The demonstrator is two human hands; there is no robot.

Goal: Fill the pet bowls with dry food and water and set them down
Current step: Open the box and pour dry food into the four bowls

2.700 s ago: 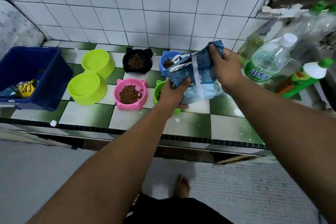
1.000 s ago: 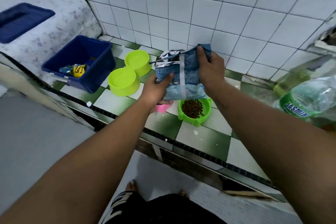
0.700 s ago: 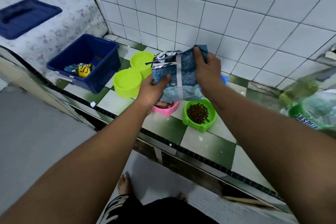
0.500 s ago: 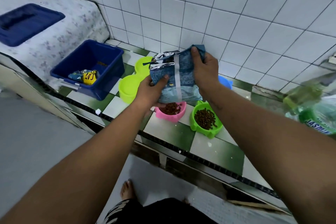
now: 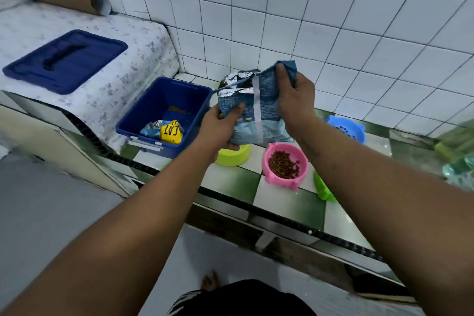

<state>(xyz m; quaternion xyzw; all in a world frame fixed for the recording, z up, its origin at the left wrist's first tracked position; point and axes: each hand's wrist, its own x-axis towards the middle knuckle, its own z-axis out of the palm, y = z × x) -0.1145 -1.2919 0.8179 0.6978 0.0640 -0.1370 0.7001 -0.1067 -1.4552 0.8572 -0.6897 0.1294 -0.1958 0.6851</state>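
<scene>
Both hands hold a blue foil bag of dry food [image 5: 259,113] upright above the tiled counter. My left hand [image 5: 220,126] grips its lower left side and my right hand [image 5: 295,95] pinches its top right corner. Under the bag a lime bowl [image 5: 236,155] shows only partly. A pink bowl [image 5: 286,165] with kibble stands to its right. A green bowl [image 5: 323,187] is mostly hidden by my right forearm. A blue bowl [image 5: 346,128] with kibble sits near the wall.
A blue bin [image 5: 164,110] holding food packets stands at the counter's left end, and its lid [image 5: 65,60] lies on a cloth-covered surface further left. Blurred bottles [image 5: 459,151] crowd the right edge. The counter's front edge [image 5: 256,210] runs diagonally; the floor lies below.
The bag, held in both hands, has shifted left from over the green bowl to beside the blue bin. The view has turned left, bringing in the lid.
</scene>
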